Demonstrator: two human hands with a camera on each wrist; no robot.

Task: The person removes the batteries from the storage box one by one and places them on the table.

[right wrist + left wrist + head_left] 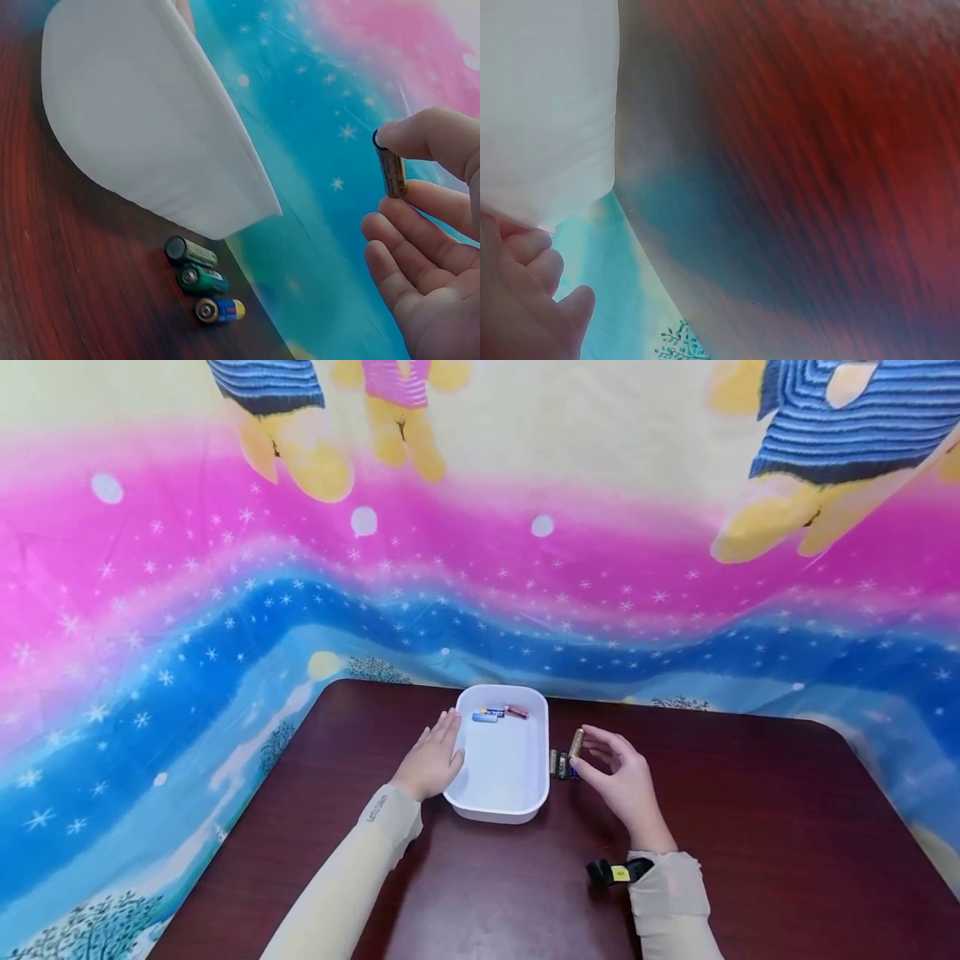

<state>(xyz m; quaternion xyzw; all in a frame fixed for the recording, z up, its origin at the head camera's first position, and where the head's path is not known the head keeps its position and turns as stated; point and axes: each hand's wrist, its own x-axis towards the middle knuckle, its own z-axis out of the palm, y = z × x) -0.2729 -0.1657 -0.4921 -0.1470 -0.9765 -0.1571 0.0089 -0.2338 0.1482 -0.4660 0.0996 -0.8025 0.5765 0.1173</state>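
Between thumb and index finger, my right hand (618,772) pinches a gold-brown battery (391,171) by its two ends, above the table. Below it, three batteries lie side by side on the table: a dark-ended one (191,251), a green one (202,279) and a blue one with a yellow end (219,310). They sit just right of a white tray (495,793). Inside the tray, near its far end, are a light blue battery (484,718), a red battery (517,712) and a dark blue one (495,712). My left hand (431,758) rests with extended fingers against the tray's left rim.
The dark red-brown wooden table (750,810) reaches back to a colourful printed cloth (480,527) hanging behind it. On the right wrist is a black strap (618,872) with a yellow label.
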